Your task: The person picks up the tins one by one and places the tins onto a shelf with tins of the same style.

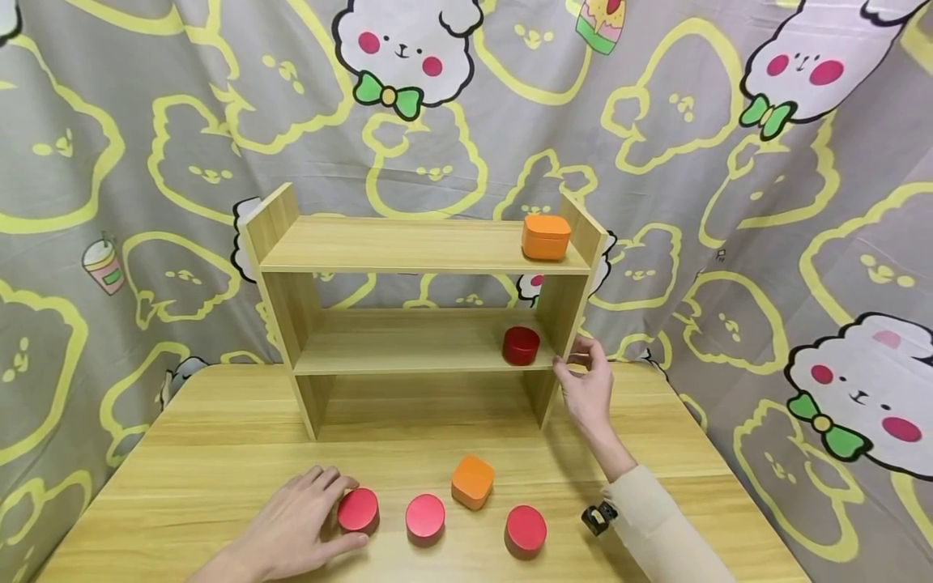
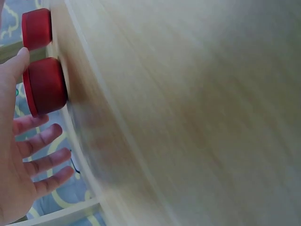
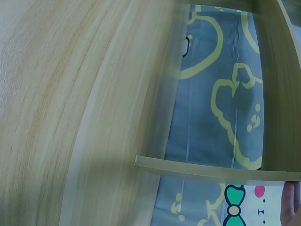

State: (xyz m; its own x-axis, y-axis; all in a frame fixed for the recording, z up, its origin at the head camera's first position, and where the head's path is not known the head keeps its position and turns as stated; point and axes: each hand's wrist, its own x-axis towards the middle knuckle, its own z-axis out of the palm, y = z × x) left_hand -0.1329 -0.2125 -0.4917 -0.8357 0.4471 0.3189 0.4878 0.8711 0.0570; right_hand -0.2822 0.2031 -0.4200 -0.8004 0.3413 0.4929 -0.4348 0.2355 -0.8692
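A small two-tier wooden shelf (image 1: pixel 430 249) stands on the table. My right hand (image 1: pixel 589 387) grips its right side panel, thumb at the front edge, fingers behind; only fingers show low in the right wrist view. At the table's front, my left hand (image 1: pixel 302 518) has thumb and index finger on opposite sides of a round red tin (image 1: pixel 359 512), pinching it, the other fingers spread in the left wrist view. To its right stand a second red tin (image 1: pixel 425 519), an orange square tin (image 1: pixel 473 482) and a third red tin (image 1: pixel 525 531).
On the shelf's top board sits an orange tin (image 1: pixel 546 237), near the right panel. A dark red tin (image 1: pixel 521 346) stands on the middle board, also at the right. A patterned curtain (image 1: pixel 430 146) hangs behind the wooden table (image 1: pixel 219 421). A black strap (image 1: pixel 599 517) is by my right sleeve.
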